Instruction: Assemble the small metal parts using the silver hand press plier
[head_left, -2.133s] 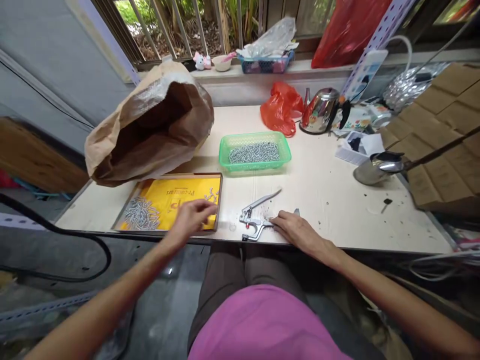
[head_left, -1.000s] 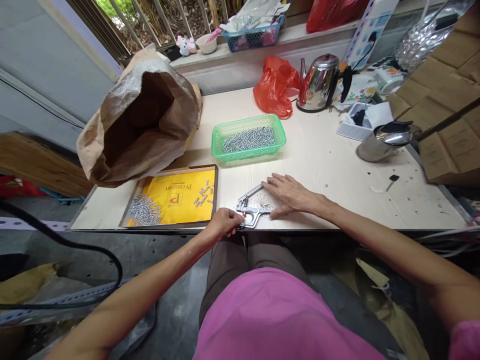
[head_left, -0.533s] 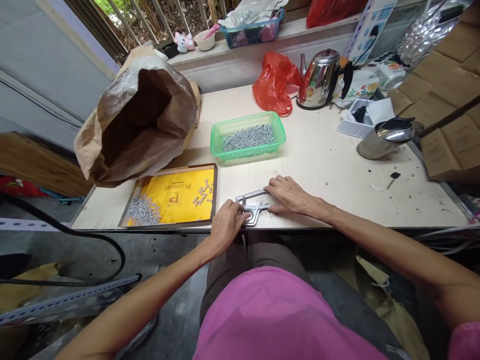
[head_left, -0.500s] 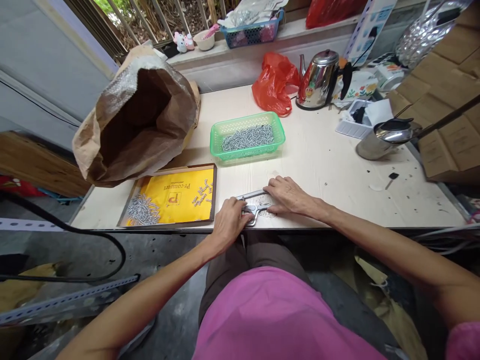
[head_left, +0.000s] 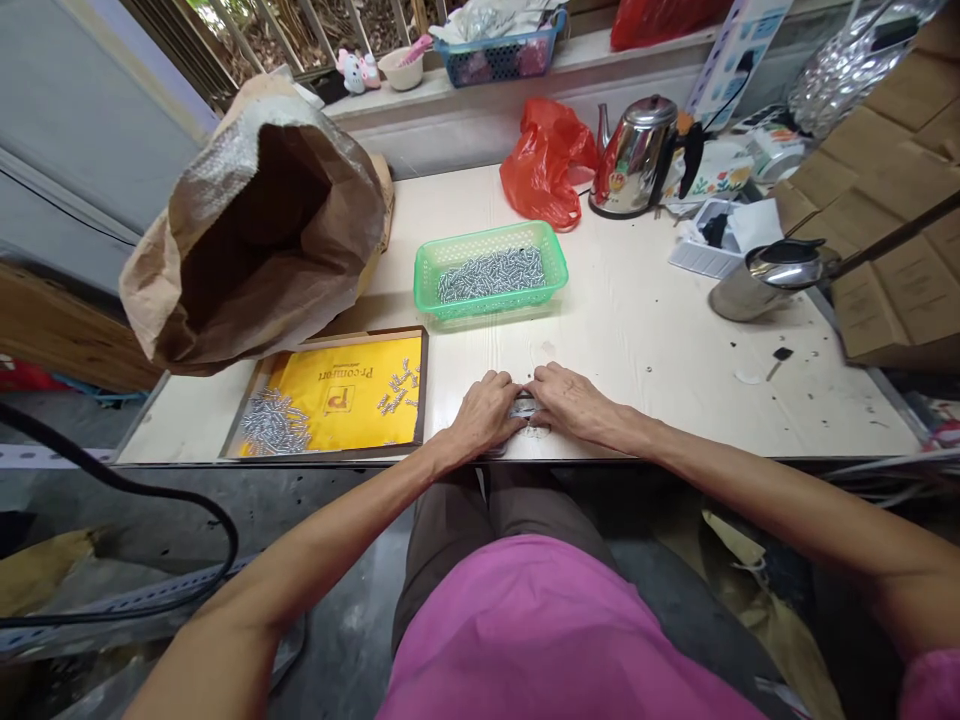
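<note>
At the front edge of the table, my left hand (head_left: 489, 412) and my right hand (head_left: 566, 402) almost meet, fingers closed around a grey metal bracket-like piece (head_left: 523, 406). Most of that piece is hidden under the hands; a short stretch shows between them. To the left lies a shallow tray with a yellow lining (head_left: 367, 400), holding a heap of small silvery screw-like pieces (head_left: 274, 424) and some scattered ones on its right side. Beyond the hands stands a green basket (head_left: 491, 312) with many similar pieces (head_left: 493, 276) in it.
A large open paper sack (head_left: 345, 230) leans at the back left, over the tray's far edge. Farther back are a red plastic bag (head_left: 546, 165) and a steel kettle (head_left: 634, 155). A metal jug (head_left: 765, 280) stands at right, near stacked cardboard boxes (head_left: 892, 285).
My left hand has slid right along the metal piece, close to my right hand, covering most of it. The whole view has shifted slightly.
</note>
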